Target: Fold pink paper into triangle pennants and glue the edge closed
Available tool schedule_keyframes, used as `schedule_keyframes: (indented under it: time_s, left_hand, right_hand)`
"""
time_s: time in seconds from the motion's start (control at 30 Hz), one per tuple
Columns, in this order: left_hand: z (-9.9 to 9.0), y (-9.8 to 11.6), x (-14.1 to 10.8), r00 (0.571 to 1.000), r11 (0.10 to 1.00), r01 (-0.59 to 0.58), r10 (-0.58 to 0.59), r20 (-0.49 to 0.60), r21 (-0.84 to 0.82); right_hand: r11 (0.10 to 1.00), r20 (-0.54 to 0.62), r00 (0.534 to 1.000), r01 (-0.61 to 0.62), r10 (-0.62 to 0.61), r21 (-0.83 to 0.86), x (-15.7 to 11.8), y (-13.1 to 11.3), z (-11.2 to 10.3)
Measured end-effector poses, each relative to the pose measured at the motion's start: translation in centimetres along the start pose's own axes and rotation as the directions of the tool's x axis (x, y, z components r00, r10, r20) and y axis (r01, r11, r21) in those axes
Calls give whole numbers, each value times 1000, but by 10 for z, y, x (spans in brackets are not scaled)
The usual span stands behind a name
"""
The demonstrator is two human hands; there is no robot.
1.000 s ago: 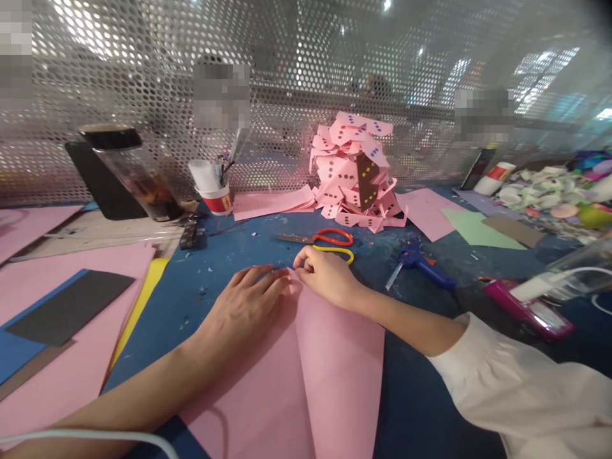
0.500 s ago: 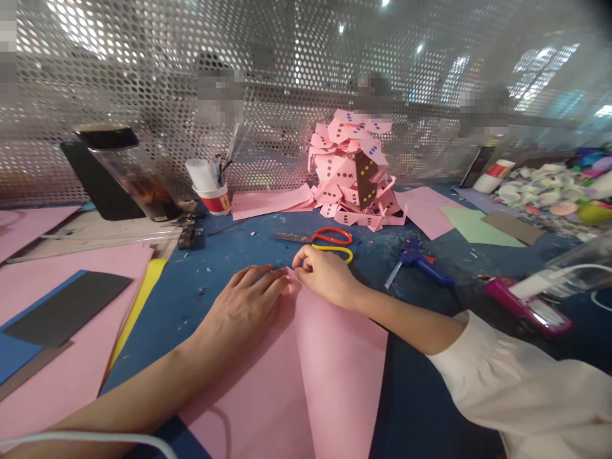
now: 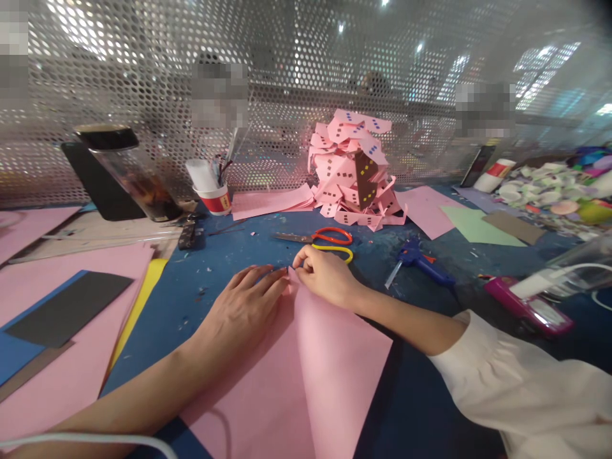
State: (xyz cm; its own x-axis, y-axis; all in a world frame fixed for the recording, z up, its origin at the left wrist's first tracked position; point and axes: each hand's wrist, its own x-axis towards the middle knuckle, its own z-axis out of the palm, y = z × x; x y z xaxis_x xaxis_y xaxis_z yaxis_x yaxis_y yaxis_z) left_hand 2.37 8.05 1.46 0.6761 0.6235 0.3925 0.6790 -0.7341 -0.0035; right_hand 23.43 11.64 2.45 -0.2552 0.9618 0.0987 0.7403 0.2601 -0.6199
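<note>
A large pink sheet of paper [image 3: 258, 395] lies in front of me on the blue table, its right part curling up and over to the left. My left hand [image 3: 251, 303] rests flat on the sheet's far end, fingers stretched out and pressing it down. With thumb and finger pinched, my right hand [image 3: 322, 271] grips the sheet's far edge, close to the left fingertips. Just beyond the right hand are scissors [image 3: 329, 237] with one red and one yellow handle, their blades pointing left. The exact pinch point is partly hidden by the fingers.
A blue glue gun [image 3: 421, 262] and a magenta device [image 3: 530, 306] lie at right. Behind stands a pile of dotted pink paper pieces [image 3: 347, 169]. A cup [image 3: 213, 199], a jar [image 3: 136, 172] and stacked coloured sheets [image 3: 71, 376] are at left. A perforated metal screen [image 3: 287, 76] closes the back.
The curled right part of the pink sheet has shifted slightly, its right corner now a little lower and farther right. Both hands stay in nearly the same place.
</note>
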Motion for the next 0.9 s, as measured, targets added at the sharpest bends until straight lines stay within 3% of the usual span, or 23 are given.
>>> schedule_keyframes:
  time_s: [0.27, 0.43, 0.63, 0.9]
  left_hand:
    - [-5, 7, 0, 998, 999, 20, -18, -61, 41]
    - [-8, 10, -5, 992, 996, -75, 79, -99, 48]
    - [-15, 19, -18, 995, 995, -93, 93, -26, 24]
    - [-17, 26, -17, 998, 998, -63, 64, -21, 27]
  right_hand:
    - [995, 83, 996, -36, 28, 89, -1, -1, -13]
    - [997, 211, 975, -76, 68, 32, -10, 0, -28]
    - [993, 205, 972, -109, 116, -41, -38, 10, -38]
    - [991, 118, 985, -134, 129, 32, -60, 6, -36]
